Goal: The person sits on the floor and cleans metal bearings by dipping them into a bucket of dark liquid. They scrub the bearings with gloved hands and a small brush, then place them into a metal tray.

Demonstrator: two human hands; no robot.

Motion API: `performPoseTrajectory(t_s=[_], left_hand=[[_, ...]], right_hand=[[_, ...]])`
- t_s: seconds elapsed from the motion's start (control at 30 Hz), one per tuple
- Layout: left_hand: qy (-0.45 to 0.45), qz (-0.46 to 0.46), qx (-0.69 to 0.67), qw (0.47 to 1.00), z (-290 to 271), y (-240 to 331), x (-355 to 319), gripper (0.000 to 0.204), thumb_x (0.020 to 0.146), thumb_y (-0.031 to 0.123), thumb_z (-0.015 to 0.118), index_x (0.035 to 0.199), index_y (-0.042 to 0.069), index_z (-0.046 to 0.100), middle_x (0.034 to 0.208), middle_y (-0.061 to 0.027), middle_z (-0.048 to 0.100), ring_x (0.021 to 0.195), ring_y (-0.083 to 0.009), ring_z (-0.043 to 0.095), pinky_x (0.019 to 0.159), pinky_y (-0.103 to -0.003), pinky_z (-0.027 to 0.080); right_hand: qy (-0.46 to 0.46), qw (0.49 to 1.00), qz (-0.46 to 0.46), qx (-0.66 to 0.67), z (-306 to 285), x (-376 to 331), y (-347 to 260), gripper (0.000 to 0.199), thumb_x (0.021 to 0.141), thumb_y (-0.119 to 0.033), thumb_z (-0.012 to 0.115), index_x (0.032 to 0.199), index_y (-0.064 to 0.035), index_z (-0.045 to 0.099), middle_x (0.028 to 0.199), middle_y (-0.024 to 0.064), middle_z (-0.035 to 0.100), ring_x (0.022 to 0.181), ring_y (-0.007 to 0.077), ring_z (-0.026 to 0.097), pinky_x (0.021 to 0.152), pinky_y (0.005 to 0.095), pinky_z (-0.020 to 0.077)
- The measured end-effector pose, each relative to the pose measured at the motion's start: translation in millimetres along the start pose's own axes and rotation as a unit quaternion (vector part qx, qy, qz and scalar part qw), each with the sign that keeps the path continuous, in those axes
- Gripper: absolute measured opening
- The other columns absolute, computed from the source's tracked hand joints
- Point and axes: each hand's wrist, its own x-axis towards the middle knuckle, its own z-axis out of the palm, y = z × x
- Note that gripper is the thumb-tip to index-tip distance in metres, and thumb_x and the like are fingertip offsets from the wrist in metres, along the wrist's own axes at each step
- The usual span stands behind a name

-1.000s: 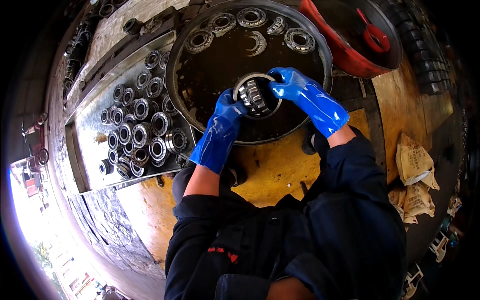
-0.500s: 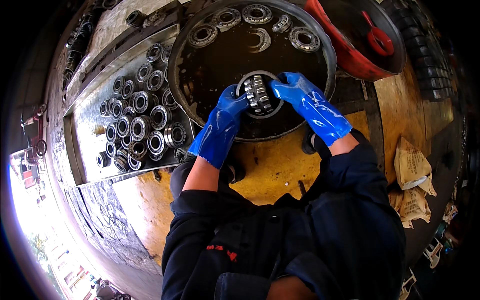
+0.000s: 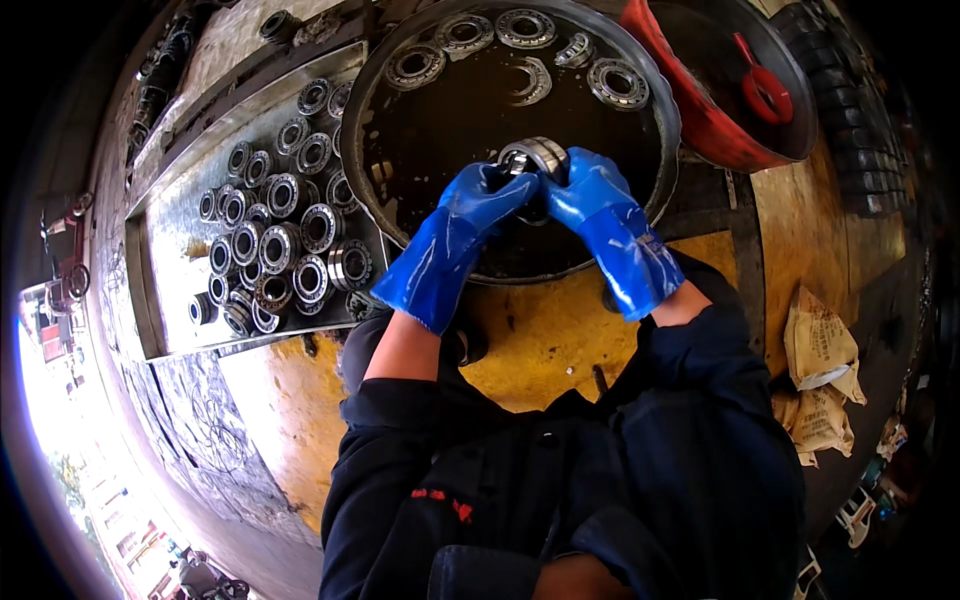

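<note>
I've got both gloves on one bearing (image 3: 535, 158) — left hand (image 3: 478, 205) and right hand (image 3: 585, 195) clamped round it, held over the near middle of the dark round pan (image 3: 400, 150). Looks like the rinsing step — next move probably needs a steady set-down among the tray (image 3: 170, 250) bearings.

The left hand (image 3: 478, 205) and right hand (image 3: 590, 195) wear glossy blue rubber gloves with long cuffs. Dark navy sleeves are pushed up; small red marks, possibly stitching, sit at seven o'clock.
</note>
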Motion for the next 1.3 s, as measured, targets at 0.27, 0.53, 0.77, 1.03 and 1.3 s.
performPoseTrajectory(t_s=[0.27,0.53,0.77,1.03,1.3], left_hand=[[-0.033,0.159,-0.067,0.984,1,-31,15,0.044,0.09,0.041,0.074,0.11,0.002,0.069,0.086,-0.0074,0.069,0.075,-0.0179,0.067,0.071,-0.031,0.054],[0.125,0.115,0.168,0.971,17,-20,10,0.031,0.088,0.028,0.071,0.104,0.002,0.072,0.09,-0.0074,0.074,0.082,-0.0134,0.068,0.077,-0.031,0.055],[0.233,0.19,0.21,0.93,29,-22,-4,0.029,0.086,0.027,0.072,0.103,0.004,0.072,0.085,-0.0124,0.075,0.081,-0.0235,0.075,0.073,-0.033,0.058],[0.216,0.245,0.341,0.881,29,1,-9,0.029,0.084,0.028,0.076,0.102,0.005,0.071,0.087,-0.0153,0.075,0.08,-0.0327,0.074,0.072,-0.036,0.059],[0.225,0.268,0.274,0.896,27,-12,-7,0.022,0.084,0.021,0.076,0.101,0.007,0.073,0.09,-0.014,0.075,0.082,-0.0315,0.075,0.072,-0.036,0.059]], right_hand=[[0.031,0.995,-0.076,-0.062,2,-13,-6,0.043,0.078,-0.039,0.076,0.103,-0.0042,0.068,0.104,0.0196,0.072,0.099,0.0388,0.069,0.087,0.0477,0.0553],[-0.088,0.994,-0.011,0.068,-16,-1,6,0.048,0.074,-0.035,0.077,0.106,-0.0007,0.068,0.1,0.0206,0.073,0.096,0.0375,0.071,0.086,0.0435,0.0564],[-0.078,0.993,-0.029,0.089,-9,1,1,0.045,0.073,-0.032,0.077,0.102,0.0001,0.068,0.097,0.0202,0.074,0.092,0.0368,0.072,0.083,0.0435,0.0567],[-0.066,0.991,-0.064,0.1,-24,6,6,0.038,0.073,-0.029,0.076,0.099,-0.0027,0.068,0.092,0.019,0.073,0.089,0.0377,0.072,0.08,0.0438,0.057],[0.072,0.984,-0.165,-0.011,-17,-11,-8,0.03,0.076,-0.019,0.075,0.101,-0.0052,0.067,0.086,0.0183,0.07,0.081,0.0379,0.07,0.073,0.0441,0.0554]])
